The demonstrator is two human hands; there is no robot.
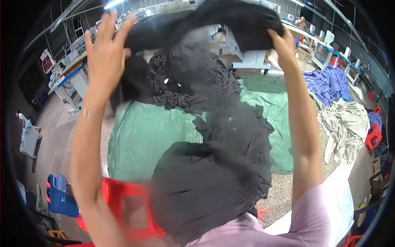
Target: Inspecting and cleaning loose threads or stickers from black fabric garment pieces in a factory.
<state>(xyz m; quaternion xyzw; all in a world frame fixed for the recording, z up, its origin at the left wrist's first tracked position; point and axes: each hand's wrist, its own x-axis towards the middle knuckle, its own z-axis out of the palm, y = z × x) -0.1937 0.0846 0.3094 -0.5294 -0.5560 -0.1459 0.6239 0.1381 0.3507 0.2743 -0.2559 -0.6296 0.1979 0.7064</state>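
Note:
Both my arms are raised in front of me. My right hand (284, 46) is closed on one end of a black cloth (230, 18), which is stretched and blurred by motion across the top of the view. At its other end, my left hand (106, 55) has its fingers spread, with the thumb beside the dark fabric. More black fabric (201, 185) lies bunched over my lap. It runs into a heap of black garments (189, 78) on the green sheet (154, 136), where small white tags show.
A red plastic stool (146, 201) and a blue bin (61, 201) stand at my left. On the right lie piles of purple cloth (329, 84) and cream cloth (345, 127). Sewing tables (78, 61) line the back. Other people are far off at both sides.

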